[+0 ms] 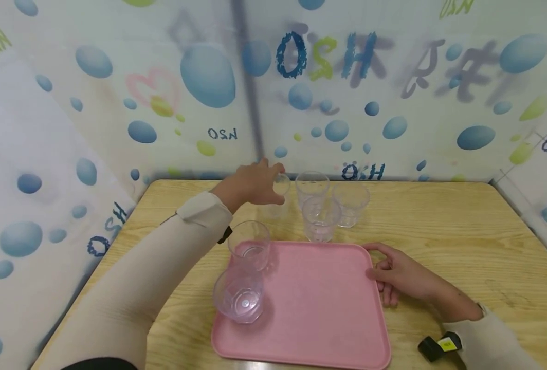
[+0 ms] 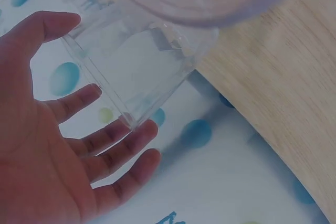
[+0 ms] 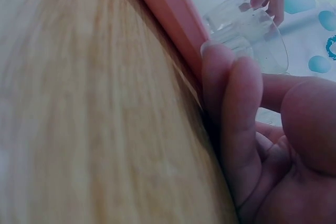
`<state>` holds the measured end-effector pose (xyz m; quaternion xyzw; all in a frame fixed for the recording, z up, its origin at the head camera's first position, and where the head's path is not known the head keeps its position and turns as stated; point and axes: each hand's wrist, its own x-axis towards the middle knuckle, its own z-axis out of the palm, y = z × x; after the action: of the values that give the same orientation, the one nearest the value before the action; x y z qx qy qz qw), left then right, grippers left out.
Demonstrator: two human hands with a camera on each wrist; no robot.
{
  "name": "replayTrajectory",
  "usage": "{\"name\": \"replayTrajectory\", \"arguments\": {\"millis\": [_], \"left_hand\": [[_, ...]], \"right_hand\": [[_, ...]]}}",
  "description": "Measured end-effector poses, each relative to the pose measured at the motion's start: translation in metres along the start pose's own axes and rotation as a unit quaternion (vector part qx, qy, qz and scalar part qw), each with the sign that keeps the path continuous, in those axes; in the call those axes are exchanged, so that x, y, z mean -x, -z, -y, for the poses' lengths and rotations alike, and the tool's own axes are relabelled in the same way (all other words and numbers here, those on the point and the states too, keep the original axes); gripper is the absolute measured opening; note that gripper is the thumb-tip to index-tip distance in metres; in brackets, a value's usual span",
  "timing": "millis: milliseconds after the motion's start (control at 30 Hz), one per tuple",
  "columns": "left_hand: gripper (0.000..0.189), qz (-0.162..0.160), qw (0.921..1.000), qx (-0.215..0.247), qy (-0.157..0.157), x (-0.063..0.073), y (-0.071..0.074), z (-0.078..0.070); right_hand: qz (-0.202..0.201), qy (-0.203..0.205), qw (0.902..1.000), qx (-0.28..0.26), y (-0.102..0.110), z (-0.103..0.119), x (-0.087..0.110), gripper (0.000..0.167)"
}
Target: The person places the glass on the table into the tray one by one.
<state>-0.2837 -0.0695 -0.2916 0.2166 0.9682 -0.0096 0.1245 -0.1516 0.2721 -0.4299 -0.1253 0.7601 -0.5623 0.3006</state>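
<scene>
Standing along the left side of the pink tray (image 1: 320, 303), two clear cups (image 1: 238, 294) seem placed; four others (image 1: 321, 220) stand off it, toward the table's (image 1: 440, 216) far edge. The left hand (image 1: 253, 184) spreads wide around the leftmost cup (image 1: 278, 209), contact unclear; the right hand (image 1: 396, 272) pinches the tray's right edge.

Your left hand (image 1: 252, 184) is stretched over the wooden table (image 1: 449, 221), thumb and fingers spread beside a clear cup (image 1: 277, 204) near the back edge; whether they touch it is hard to make out. Your right hand (image 1: 396, 272) holds the pink tray (image 1: 322, 303) near its far right corner. On the tray's left side you have a front cup (image 1: 239, 295) and a rear cup (image 1: 250, 249). Three more cups (image 1: 322, 221) stand grouped just behind the tray.
</scene>
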Motion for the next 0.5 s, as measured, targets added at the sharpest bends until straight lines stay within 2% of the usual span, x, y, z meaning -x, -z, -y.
{"name": "replayTrajectory", "arguments": {"millis": [233, 500], "left_hand": [[0.073, -0.023, 0.9994, -0.001, -0.027, 0.022, 0.0, -0.007], [0.074, -0.038, 0.9982, -0.007, -0.045, 0.037, -0.001, -0.016]], "right_hand": [[0.004, 0.006, 0.9999, -0.01, 0.0, 0.002, 0.002, 0.069], [0.003, -0.002, 1.0, -0.004, 0.0, 0.0, 0.0, 0.067]]}}
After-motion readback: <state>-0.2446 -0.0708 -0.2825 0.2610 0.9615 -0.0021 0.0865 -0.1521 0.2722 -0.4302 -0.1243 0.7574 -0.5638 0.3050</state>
